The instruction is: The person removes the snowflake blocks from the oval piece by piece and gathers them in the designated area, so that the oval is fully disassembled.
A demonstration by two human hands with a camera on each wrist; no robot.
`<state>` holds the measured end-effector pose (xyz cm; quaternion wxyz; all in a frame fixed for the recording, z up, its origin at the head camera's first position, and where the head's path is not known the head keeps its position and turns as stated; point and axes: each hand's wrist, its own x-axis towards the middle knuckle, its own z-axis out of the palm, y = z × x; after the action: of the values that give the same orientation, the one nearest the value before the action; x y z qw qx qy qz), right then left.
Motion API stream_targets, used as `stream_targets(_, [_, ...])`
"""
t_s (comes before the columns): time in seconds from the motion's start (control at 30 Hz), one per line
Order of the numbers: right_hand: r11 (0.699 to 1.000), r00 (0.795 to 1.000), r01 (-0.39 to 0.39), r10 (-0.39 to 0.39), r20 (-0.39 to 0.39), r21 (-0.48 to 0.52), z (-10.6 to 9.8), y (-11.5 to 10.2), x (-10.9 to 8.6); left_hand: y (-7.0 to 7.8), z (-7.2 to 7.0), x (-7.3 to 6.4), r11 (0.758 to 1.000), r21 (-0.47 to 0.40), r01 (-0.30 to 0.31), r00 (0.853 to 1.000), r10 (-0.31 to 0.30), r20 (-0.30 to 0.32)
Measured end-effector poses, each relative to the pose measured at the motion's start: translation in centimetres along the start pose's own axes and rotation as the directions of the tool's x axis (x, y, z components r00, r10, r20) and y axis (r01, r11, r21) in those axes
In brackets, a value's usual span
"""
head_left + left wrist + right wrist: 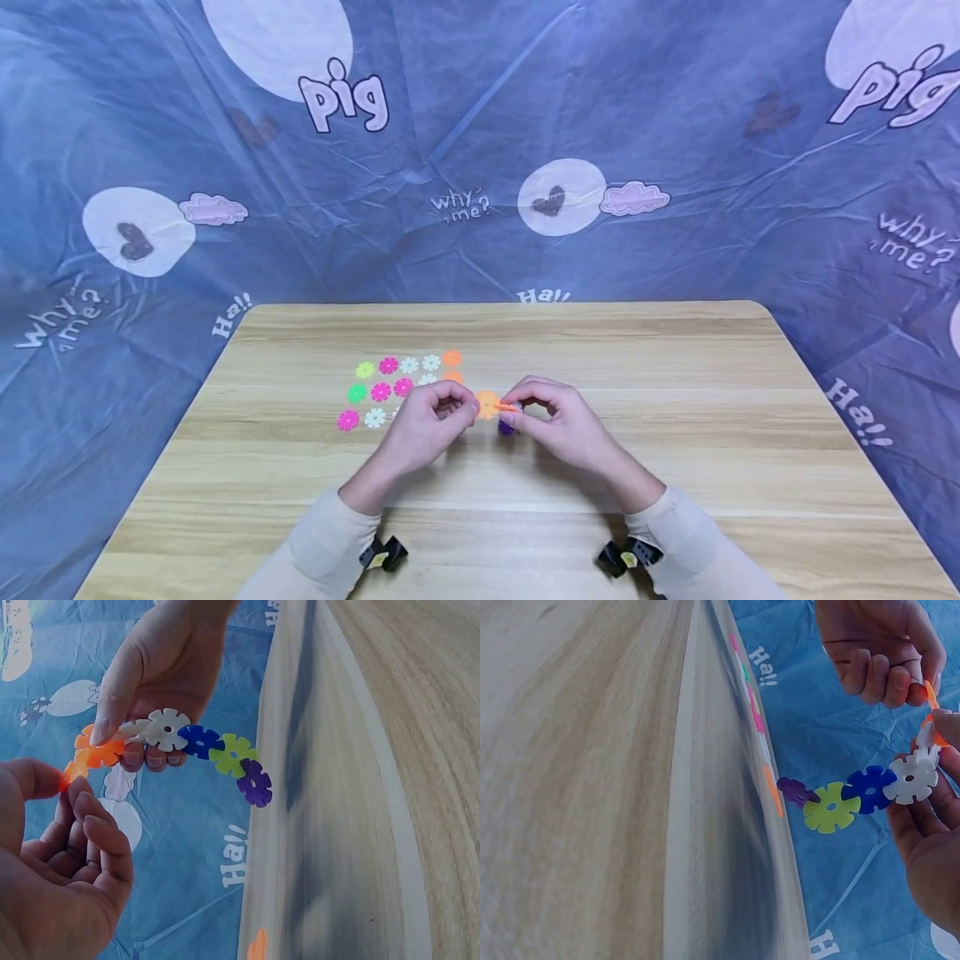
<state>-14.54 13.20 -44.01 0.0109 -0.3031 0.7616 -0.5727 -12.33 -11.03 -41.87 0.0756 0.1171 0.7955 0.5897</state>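
Note:
A chain of notched, flower-shaped plastic discs hangs between the two hands above the table. My left hand pinches the orange disc at one end between thumb and forefinger. With thumb and fingers, my right hand grips the chain at a neighbouring orange disc and the white discs. Beyond those, a blue disc, a yellow-green disc and a purple disc curve downward, slotted edge to edge. In the head view the right hand hides most of the chain.
Loose discs lie in rows on the wooden table, left of centre: pink, green, yellow-green, white and orange. The left hand covers part of them. A blue printed cloth hangs behind the table.

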Motion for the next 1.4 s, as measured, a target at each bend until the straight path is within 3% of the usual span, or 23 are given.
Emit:
stream_targets(0.23, [1.0,0.999,0.024,-0.024,0.024,0.0,0.1,0.0,0.2,0.1,0.4,0.1,1.0,0.006,-0.015,0.999,0.015,0.039])
stream_targets(0.57, [1.0,0.999,0.019,-0.018,0.047,-0.024,0.1,-0.4,0.3,0.0,0.7,0.1,0.999,-0.016,-0.038,0.999,0.038,0.031])
stream_targets(1.0, [0.998,0.996,0.068,-0.067,0.05,-0.011,0.1,-0.1,0.3,-0.1,1.5,0.1,0.991,-0.125,-0.049,0.997,0.041,-0.073])
stream_targets(1.4, [0.998,0.998,0.051,-0.05,0.043,-0.024,0.1,-0.2,0.2,-0.2,0.8,-0.1,0.995,-0.1,0.02,0.994,-0.031,-0.101])
